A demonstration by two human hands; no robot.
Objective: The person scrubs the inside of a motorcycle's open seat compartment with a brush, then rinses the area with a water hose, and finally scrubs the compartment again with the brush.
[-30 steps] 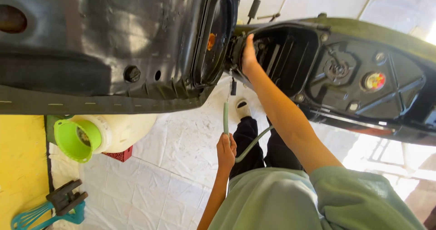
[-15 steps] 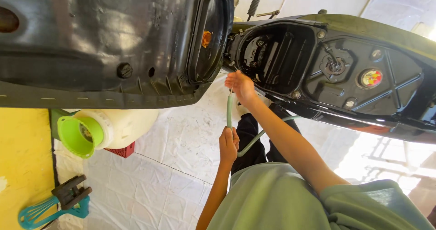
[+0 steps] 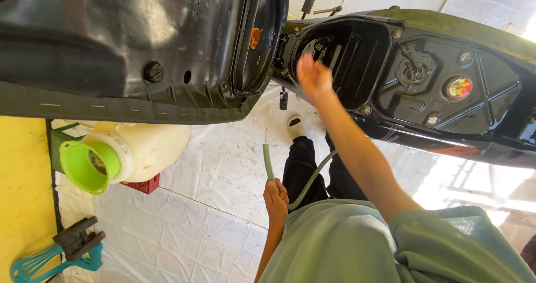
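Green hose (image 3: 269, 163) stands upright in the clenched left hand (image 3: 276, 198) over the white tiled floor (image 3: 184, 227), while the right hand (image 3: 314, 77), fingers loose and empty, hovers at the scooter's open under-seat compartment (image 3: 357, 60), a cream jug with green funnel (image 3: 84, 166) nearby.

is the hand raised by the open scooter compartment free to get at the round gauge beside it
Probably yes. The right hand is empty, fingers spread, just in front of the open compartment. The round gauge lies uncovered on the same panel with nothing between them. The left hand holds the green hose.
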